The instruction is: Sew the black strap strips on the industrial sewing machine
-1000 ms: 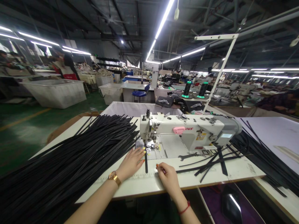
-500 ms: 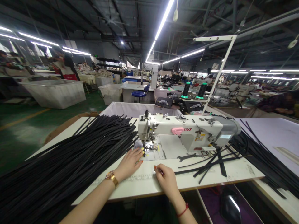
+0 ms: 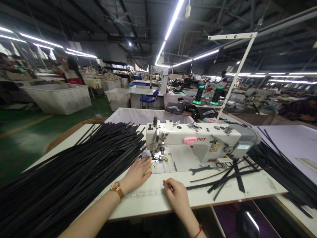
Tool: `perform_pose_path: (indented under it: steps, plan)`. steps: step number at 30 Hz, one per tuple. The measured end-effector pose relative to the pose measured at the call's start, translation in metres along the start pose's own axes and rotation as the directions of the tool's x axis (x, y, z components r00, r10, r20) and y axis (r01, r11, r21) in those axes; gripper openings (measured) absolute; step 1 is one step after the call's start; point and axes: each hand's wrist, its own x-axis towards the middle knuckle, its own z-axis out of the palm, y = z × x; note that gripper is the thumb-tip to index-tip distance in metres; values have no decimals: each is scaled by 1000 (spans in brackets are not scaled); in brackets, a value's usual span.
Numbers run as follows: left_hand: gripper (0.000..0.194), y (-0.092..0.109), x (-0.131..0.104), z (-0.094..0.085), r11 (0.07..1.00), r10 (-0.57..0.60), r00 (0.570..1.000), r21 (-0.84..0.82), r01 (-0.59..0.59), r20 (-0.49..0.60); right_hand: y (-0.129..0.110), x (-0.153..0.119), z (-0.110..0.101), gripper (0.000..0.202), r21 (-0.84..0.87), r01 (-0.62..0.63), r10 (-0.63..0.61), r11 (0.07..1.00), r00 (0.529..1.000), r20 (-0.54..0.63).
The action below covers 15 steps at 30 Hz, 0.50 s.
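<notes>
My left hand (image 3: 139,171) lies flat on the white sewing table (image 3: 141,206), fingers stretched out, with its fingertips beside the presser foot (image 3: 159,156) of a white sewing machine (image 3: 170,134). Nothing shows in its grasp. Nearer the front edge, my right hand (image 3: 176,193) is closed in a pinch on something small that the fingers mostly hide. A black strip (image 3: 198,187) runs rightward from behind that hand. Just left of my left hand lies a big heap of long black strips (image 3: 74,165).
A wrench (image 3: 199,170) and loose black strips (image 3: 226,178) lie right of my right hand. A printed ruler scale (image 3: 146,192) crosses the tabletop. Two black thread cones (image 3: 198,95) stand behind the machine. More black strips (image 3: 277,175) lie at the far right.
The dark strip end that showed at my left fingertips by the presser foot is no longer visible. Both hands stay nearly in place; the view has shifted slightly.
</notes>
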Motion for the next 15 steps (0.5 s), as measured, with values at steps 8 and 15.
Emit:
perform_pose_path:
  steps: [8,15]
  plan:
    - [45,0,1,0,1000,20,1000,-5,-20,-4,1,1,0,17,-6,1,-1,1000,1000,4]
    - [28,-25,36,-25,999,46,996,7,-45,-75,2,1,-1,17,21,0,0,1000,1000,10]
